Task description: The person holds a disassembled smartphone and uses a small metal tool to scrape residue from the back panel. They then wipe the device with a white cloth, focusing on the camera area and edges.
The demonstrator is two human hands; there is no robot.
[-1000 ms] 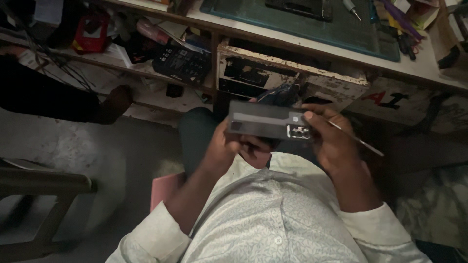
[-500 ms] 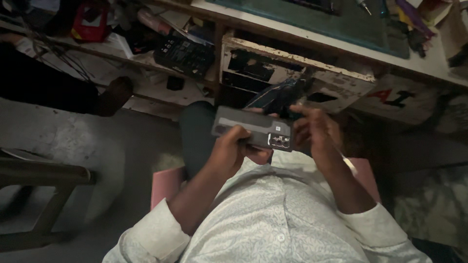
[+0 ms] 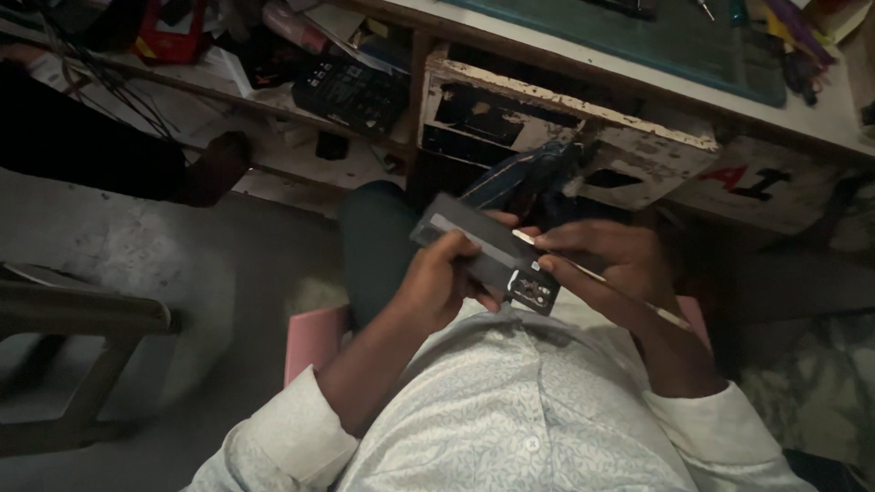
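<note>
Seated person, head view looking down over a pale patterned shirt (image 3: pixel 510 428) with rolled cuffs.

Left hand (image 3: pixel 442 282) is gripping a dark grey, flat rectangular phone-like device (image 3: pixel 483 251) from below and behind, fingers wrapped around its near edge. The device is being held above the lap, tilted, its far-left end raised and its near-right end, bearing a square camera block, sitting lower, close to the chest.

Right hand (image 3: pixel 606 264) is pinching a thin, pale metal rod-like tool (image 3: pixel 583 271); the tip is lying on or just at the device's upper edge, near the camera end. The shaft is running back along the hand toward the wrist. Exact contact point is hard to tell in the dim light.

Just beyond the hands: a worn white wooden drawer front with chipped paint (image 3: pixel 583 137), set under a workbench topped with a green cutting mat (image 3: pixel 674 41). To the left, a cluttered low shelf is carrying a black keypad-like unit (image 3: pixel 351 91). Another person's dark-sleeved arm (image 3: pixel 109 150) is reaching along the far left, well apart. A pink seat edge (image 3: pixel 314 337) is showing beneath the left forearm.
</note>
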